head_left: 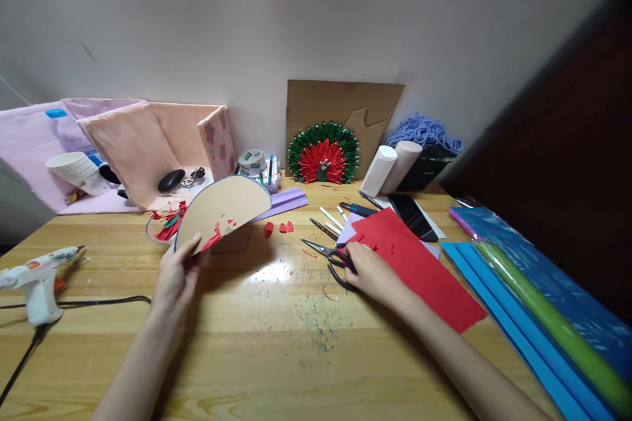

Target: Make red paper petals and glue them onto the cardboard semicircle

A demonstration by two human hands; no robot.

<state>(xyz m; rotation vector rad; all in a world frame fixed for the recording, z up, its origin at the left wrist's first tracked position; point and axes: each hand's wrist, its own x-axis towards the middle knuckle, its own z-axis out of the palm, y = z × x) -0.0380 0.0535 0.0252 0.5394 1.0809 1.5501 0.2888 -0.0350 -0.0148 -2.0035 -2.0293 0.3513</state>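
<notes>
My left hand (178, 276) pinches the lower left edge of a half-round cardboard piece (230, 200), held tilted above the table. Small red paper scraps (217, 233) lie on the card near my thumb. My right hand (368, 270) is closed at the black handles of a pair of scissors (326, 250), whose blades point left and look parted. Beneath that hand lies a sheet of red felt or paper (429, 270); its exact material I cannot tell. Several small red cut pieces (283, 228) rest on the table between my hands.
A white glue gun (42, 283) with its black cable stands at the left. At the back, a red and green peacock craft (323, 154) leans on a cardboard sheet (345, 99). A bowl of red scraps (165, 227) sits behind my left hand. Blue sheets (508, 296) line the right edge.
</notes>
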